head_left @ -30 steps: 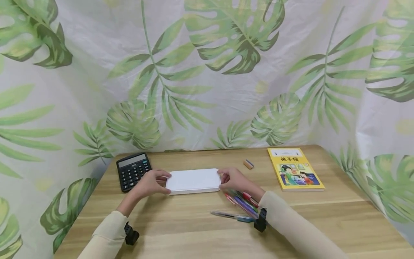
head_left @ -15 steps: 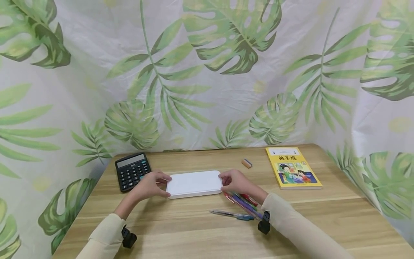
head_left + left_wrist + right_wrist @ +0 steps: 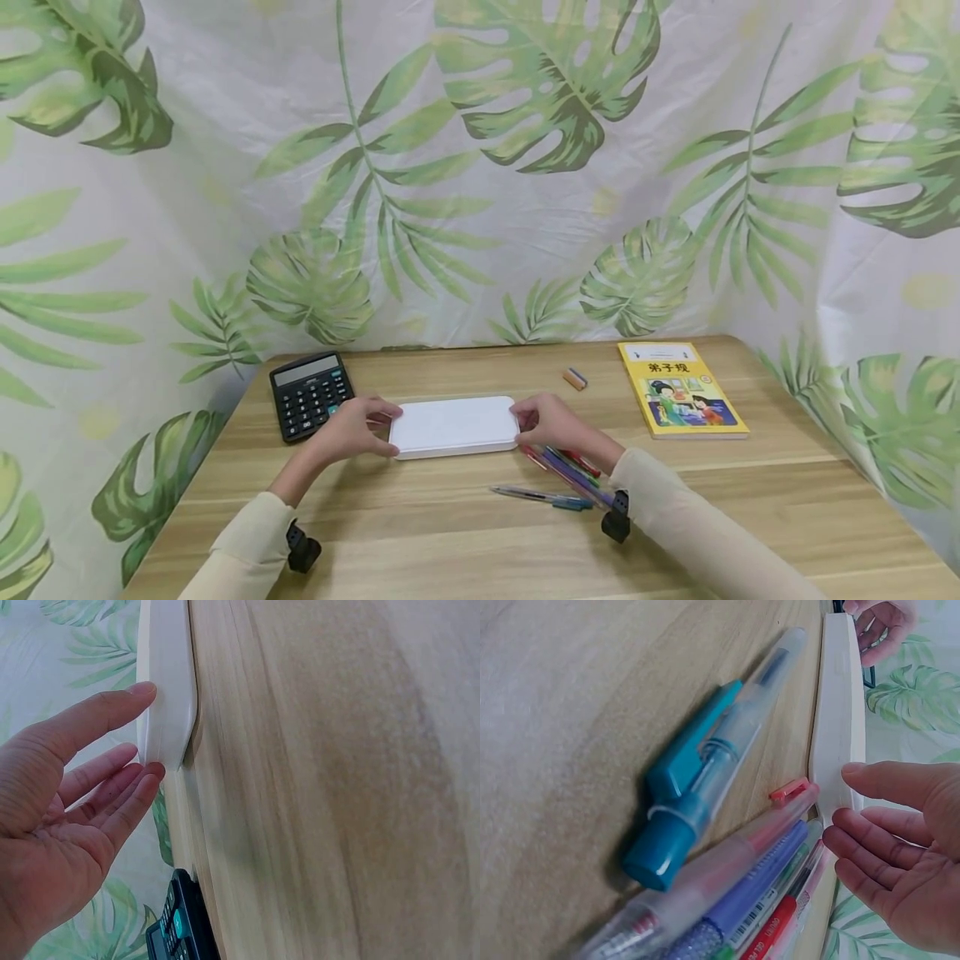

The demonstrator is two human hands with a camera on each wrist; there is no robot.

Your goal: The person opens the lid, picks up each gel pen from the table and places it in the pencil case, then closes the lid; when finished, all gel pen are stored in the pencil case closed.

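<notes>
A flat white case (image 3: pixel 454 427) with rounded corners lies lengthwise across the wooden table, its lid side up and closed. My left hand (image 3: pixel 356 428) holds its left end, thumb at the near corner and fingers at the far one. At the other end my right hand (image 3: pixel 553 421) holds it the same way, thumb on the near side. In the left wrist view the thumb and fingertips touch the white case (image 3: pixel 171 682). Close below the right hand lie several pens (image 3: pixel 742 900), and a pen with a teal cap (image 3: pixel 542 497) lies apart nearer the person.
A black calculator (image 3: pixel 309 396) sits just left of the left hand. Behind the right hand is a small eraser (image 3: pixel 575 379), orange-tan with a blue stripe. A yellow picture book (image 3: pixel 681 390) lies at the back right. Leaf-patterned cloth (image 3: pixel 480 208) hangs behind the table.
The white case has shifted slightly toward the person and to the right, both hands moving along with it. The calculator, pens and book stay where they were.
</notes>
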